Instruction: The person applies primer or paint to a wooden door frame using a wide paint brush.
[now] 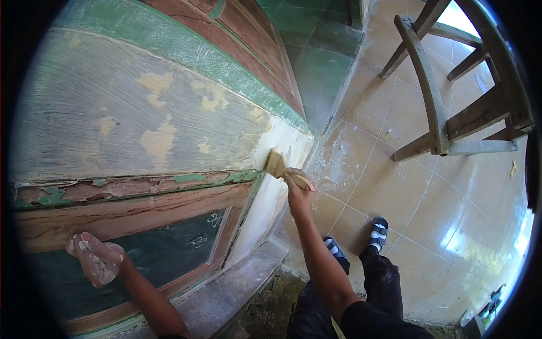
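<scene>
My right hand (pixel 300 192) grips a putty knife (pixel 275 164) by its wooden handle. The wide, tan-looking blade lies against the wall's end strip, where fresh white filler (pixel 291 138) covers the surface. My left hand (pixel 99 260) is smeared with white paste and closed, in front of the dark window pane (pixel 164 248). Whether it holds a lump of paste or something else cannot be made out. Left of the blade, the grey wall (pixel 113 107) shows streaks and bare beige patches.
Peeling green and reddish-brown wood trim (pixel 113 187) runs below the grey wall. A stone ledge (pixel 231 285) juts out under the window. White crumbs (pixel 339 161) litter the tiled floor (pixel 418 198). A wooden frame with legs (pixel 432 90) stands at the far right. My sandalled feet (pixel 377 231) are below.
</scene>
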{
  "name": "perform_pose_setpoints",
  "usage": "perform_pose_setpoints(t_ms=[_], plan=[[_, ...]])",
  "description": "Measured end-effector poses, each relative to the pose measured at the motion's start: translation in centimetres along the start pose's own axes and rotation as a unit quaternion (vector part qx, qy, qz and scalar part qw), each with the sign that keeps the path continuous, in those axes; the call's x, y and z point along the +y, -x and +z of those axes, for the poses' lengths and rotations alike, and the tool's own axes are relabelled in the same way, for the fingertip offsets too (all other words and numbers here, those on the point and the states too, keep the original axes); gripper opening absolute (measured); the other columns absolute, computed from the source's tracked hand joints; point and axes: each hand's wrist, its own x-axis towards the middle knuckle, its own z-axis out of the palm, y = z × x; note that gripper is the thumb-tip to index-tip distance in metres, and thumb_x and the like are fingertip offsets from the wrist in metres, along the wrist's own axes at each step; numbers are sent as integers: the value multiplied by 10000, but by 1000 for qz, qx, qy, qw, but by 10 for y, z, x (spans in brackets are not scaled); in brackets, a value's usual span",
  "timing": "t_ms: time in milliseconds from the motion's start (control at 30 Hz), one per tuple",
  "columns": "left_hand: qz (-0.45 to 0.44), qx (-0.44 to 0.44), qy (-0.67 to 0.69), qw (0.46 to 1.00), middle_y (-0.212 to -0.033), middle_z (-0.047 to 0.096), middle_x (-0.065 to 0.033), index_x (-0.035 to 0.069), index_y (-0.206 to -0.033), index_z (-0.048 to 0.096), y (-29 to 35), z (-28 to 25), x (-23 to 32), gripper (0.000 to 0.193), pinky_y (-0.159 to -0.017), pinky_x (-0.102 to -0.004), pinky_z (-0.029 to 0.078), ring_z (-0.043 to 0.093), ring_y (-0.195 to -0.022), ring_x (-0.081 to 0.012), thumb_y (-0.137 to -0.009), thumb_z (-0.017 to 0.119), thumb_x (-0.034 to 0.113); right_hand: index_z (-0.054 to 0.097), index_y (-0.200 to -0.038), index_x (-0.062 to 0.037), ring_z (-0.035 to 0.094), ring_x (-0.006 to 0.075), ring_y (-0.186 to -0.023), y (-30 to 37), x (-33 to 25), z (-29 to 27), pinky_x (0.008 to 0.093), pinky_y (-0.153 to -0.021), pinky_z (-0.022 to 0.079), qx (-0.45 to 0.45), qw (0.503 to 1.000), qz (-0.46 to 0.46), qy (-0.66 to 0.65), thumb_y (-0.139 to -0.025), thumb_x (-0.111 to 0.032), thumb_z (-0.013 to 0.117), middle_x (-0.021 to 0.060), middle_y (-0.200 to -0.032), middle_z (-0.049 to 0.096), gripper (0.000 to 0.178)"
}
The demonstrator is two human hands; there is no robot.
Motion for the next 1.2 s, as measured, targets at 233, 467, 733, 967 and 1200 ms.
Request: perform_pose_setpoints(t_ms=[233,467,733,967,1200], plan=[[-10,-9,-9,1000,-757,628,-234,-155,-834,598,-1,-7,-3,84,-702,-438,498,607,-662,-255,-752,586,-137,650,-866,18,598,140,-781,7,7,-19,251,-713,465,110,990,0,-83,-774,1,617,61,-835,646,99],[33,-6,-4,999,-718,628,-232,-152,-843,597,4,-15,-19,112,-682,-417,515,628,-647,-257,-730,596,-149,612,-897,26,587,135,-778,44,-55,24,259,-716,472,15,982,50,-182,-784,-20,623,73,-829,623,123],[49,31,19,998,-744,630,-231,-147,-813,602,5,-3,-10,80,-675,-410,523,626,-646,-265,-733,601,-142,619,-872,35,589,135,-804,5,13,4,250,-744,460,77,993,-9,-94,-784,-1,619,78,-837,641,95],[33,1,-8,999,-745,633,-205,-128,-784,620,2,-10,-14,33,-687,-414,543,637,-669,-258,-775,599,-104,610,-875,37,599,154,-795,22,-26,29,260,-735,478,15,992,-119,40,-774,15,627,84,-816,639,104],[94,-36,-78,992,-805,632,-222,-141,-806,616,-1,-16,-8,75,-653,-404,516,609,-628,-259,-775,584,-81,607,-884,41,598,167,-809,56,-71,28,273,-747,473,5,993,35,-113,-761,9,619,94,-868,623,128]])
